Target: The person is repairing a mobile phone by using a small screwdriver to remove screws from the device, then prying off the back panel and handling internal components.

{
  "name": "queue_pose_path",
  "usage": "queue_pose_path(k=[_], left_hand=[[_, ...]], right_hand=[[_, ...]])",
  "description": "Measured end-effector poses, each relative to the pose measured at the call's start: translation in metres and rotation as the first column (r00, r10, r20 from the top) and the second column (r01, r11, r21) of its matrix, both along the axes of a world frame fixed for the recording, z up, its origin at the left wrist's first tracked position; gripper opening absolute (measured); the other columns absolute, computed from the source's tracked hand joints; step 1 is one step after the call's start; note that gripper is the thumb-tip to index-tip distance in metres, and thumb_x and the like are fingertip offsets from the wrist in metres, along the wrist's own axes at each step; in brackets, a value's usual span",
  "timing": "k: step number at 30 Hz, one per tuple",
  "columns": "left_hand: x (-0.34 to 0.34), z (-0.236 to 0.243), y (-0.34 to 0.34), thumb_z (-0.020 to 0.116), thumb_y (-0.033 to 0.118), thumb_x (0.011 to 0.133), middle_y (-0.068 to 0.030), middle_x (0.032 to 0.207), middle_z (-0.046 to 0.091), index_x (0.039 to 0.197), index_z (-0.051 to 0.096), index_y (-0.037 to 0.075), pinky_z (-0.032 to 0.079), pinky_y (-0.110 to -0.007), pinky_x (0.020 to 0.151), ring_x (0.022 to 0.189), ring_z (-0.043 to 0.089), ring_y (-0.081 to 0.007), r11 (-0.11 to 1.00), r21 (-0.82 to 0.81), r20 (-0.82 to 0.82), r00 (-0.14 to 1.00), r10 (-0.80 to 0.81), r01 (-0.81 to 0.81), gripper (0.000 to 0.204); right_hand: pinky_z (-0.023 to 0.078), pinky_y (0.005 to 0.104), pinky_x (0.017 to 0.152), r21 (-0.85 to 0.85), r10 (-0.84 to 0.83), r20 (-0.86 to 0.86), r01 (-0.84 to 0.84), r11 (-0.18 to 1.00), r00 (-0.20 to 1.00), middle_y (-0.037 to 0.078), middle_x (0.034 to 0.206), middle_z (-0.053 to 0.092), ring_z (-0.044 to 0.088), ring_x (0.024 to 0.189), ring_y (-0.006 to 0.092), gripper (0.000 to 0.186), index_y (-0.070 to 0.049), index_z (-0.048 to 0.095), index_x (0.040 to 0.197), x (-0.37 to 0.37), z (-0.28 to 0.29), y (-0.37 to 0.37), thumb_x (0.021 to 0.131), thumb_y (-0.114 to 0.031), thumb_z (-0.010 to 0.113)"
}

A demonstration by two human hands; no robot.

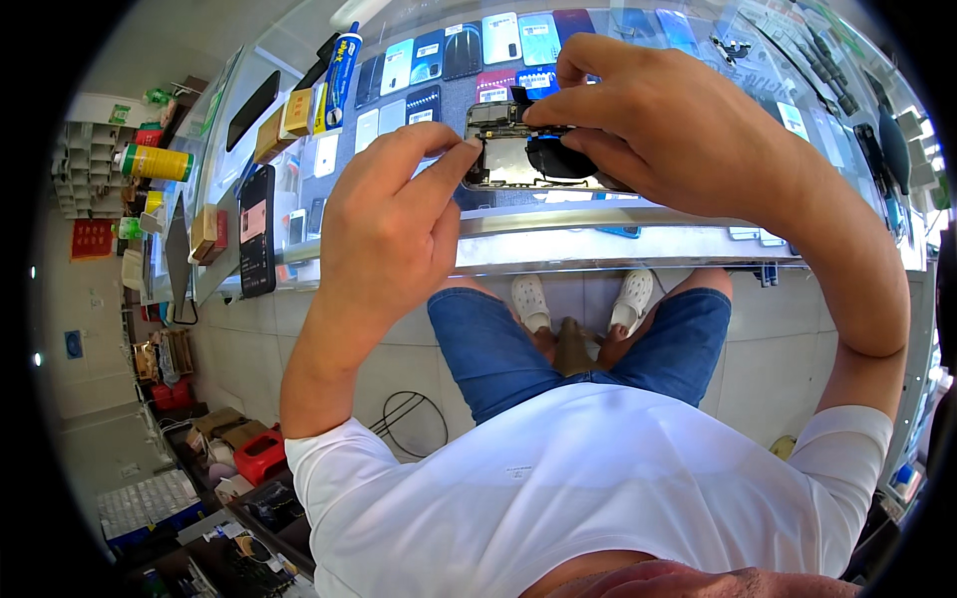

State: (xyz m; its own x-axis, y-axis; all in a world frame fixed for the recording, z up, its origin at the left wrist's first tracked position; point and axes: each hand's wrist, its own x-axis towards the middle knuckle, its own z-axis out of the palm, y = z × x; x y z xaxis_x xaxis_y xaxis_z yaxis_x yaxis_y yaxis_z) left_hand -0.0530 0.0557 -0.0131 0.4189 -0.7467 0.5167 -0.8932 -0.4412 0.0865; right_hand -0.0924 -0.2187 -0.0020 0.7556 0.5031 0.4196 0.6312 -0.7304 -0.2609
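Observation:
An opened phone (506, 159), its silver inside and dark parts showing, is held level above the front of the glass counter. My left hand (394, 214) is closed on its left end, thumb and forefinger at the edge. From the right, my right hand (663, 125) closes round the other end and hides it. The right forefinger presses beside a small black piece (520, 96) that sticks up from the phone's far edge. Near the right thumb lies a dark rounded part (558, 157) inside the phone. Whether the right fingers also pinch a small part is hidden.
Rows of phones and back covers (461, 52) show at the counter. To the left are a blue glue tube (343, 80), small boxes (297, 112), a dark phone (253, 108) and a phone with a lit screen (257, 229). The counter's front edge (558, 221) runs below my hands.

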Motion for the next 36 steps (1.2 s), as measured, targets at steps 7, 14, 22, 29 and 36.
queue_pose_path(k=[7,14,22,29,36], left_hand=[[-0.001,0.006,-0.005,0.061,-0.013,0.077,-0.0154,0.115,0.069,0.118,0.074,-0.003,0.056,-0.038,0.082,0.094,0.069,-0.0303,0.995,0.093,0.015,1.0,0.02,-0.022,0.044],[-0.007,0.008,-0.005,0.068,-0.006,0.081,-0.0156,0.122,0.07,0.124,0.072,0.0,0.055,-0.04,0.092,0.105,0.069,-0.0326,0.997,0.052,-0.047,0.997,0.064,-0.062,0.043],[0.012,0.013,-0.006,0.083,0.019,0.081,-0.0174,0.146,0.06,0.151,0.054,0.007,0.044,-0.045,0.114,0.134,0.057,-0.0364,0.992,0.065,-0.216,0.972,-0.094,0.111,0.077],[-0.002,0.008,-0.013,0.087,0.022,0.077,-0.0156,0.129,0.066,0.143,0.063,0.008,0.051,-0.046,0.1,0.115,0.063,-0.037,0.994,0.044,-0.153,0.984,-0.091,0.098,0.071],[0.022,0.017,-0.031,0.089,0.021,0.074,-0.0152,0.122,0.066,0.122,0.077,0.009,0.054,-0.039,0.084,0.105,0.067,-0.0313,0.956,0.003,-0.103,0.951,-0.293,0.295,0.051]], right_hand=[[0.056,0.0461,0.079,-0.018,-0.01,0.004,0.01,1.0,1.0,0.016,0.101,0.067,0.07,0.085,0.0367,0.018,-0.007,0.078,0.107,-0.002,0.0,-0.001,0.093,-0.01,0.068],[0.056,0.0465,0.083,-0.074,-0.032,-0.01,0.031,0.997,0.999,0.014,0.104,0.068,0.07,0.091,0.0366,0.02,-0.008,0.078,0.109,-0.004,0.007,-0.003,0.092,-0.015,0.069],[0.056,0.0466,0.092,-0.148,0.004,0.045,0.003,0.989,0.999,0.013,0.11,0.069,0.069,0.103,0.0357,0.037,-0.005,0.077,0.118,-0.009,0.019,-0.009,0.085,-0.022,0.077],[0.053,0.0437,0.107,-0.196,0.017,-0.201,-0.057,0.979,0.979,0.015,0.134,0.067,0.066,0.122,0.0367,0.048,-0.006,0.075,0.126,0.001,0.031,-0.033,0.081,-0.019,0.086],[0.057,0.0445,0.102,-0.2,0.166,-0.116,-0.187,0.962,0.979,0.017,0.131,0.068,0.068,0.117,0.0364,0.045,-0.004,0.072,0.125,0.005,0.037,-0.044,0.081,-0.009,0.083]])
